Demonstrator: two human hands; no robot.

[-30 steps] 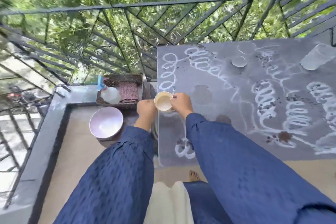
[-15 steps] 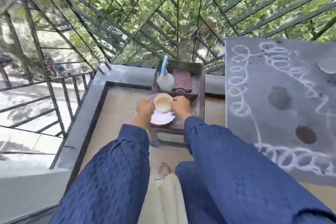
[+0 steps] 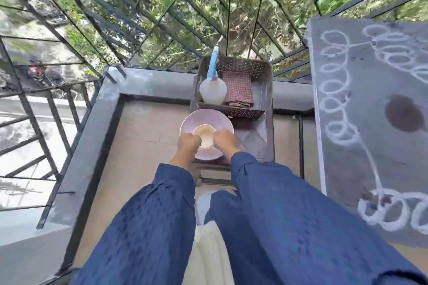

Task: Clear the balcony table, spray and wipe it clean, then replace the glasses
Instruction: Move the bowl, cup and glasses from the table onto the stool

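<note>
Clearing underway: your left hand (image 3: 188,146) and right hand (image 3: 223,140) grip the cup (image 3: 205,133) over the bowl (image 3: 208,112); table (image 3: 370,81) not yet wiped.

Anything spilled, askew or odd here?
Yes: the balcony table carries white looping scribbles, a dark round stain beside them, and smaller brown spots nearer the person. Otherwise tidy: left hand and right hand hold the cup upright at the pink bowl; the spray bottle stands upright in the basket beside a folded cloth.

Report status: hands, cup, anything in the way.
Left hand, right hand both grip the cup. Cup over pink bowl, contact unclear. Close behind bowl: basket with spray bottle.
</note>
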